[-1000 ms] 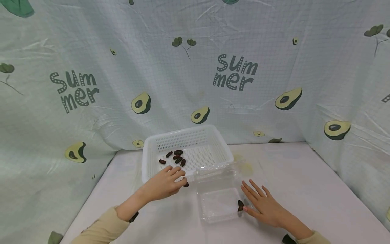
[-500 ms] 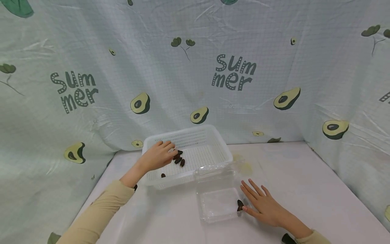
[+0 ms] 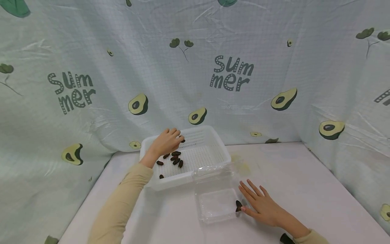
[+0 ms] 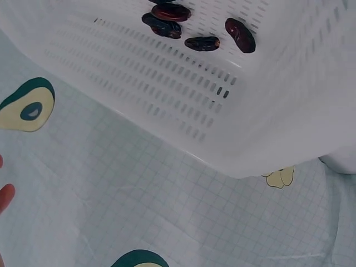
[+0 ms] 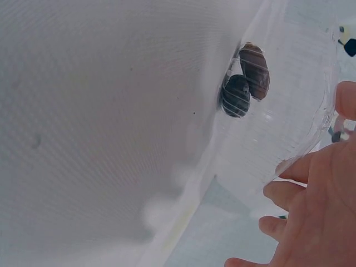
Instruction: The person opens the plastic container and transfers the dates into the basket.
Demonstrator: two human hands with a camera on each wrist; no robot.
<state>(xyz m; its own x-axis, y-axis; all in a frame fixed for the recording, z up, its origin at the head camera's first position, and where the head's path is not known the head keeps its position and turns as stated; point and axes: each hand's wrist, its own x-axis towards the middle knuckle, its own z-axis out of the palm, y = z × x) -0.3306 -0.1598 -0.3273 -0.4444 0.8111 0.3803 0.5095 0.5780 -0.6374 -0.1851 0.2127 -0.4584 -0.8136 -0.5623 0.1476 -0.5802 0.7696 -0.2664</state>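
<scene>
My left hand (image 3: pixel 167 142) is raised over the back left of a white perforated basket (image 3: pixel 228 157). A dark brown date (image 3: pixel 182 140) is pinched at its fingertips. Only the tips of that hand's fingers (image 4: pixel 5 196) show in the left wrist view. Several more dates (image 3: pixel 176 153) lie on the basket floor below. My right hand (image 3: pixel 264 206) has its fingers spread and touches the right side of a clear plastic clamshell box (image 3: pixel 213 218). Two dates (image 5: pixel 255 71) lie together inside the box, against its wall near the right thumb.
The basket and the box stand close together on a pale table (image 3: pixel 304 183), the box in front and to the right. A hanging sheet printed with avocados (image 3: pixel 195 67) encloses the table at the back and sides. A dark wrist strap (image 3: pixel 286 238) shows at the right sleeve.
My left hand has gone from the basket's front edge to its back, rising with a date in its fingers. One date now lies at the basket's front left. The right hand stays in place.
</scene>
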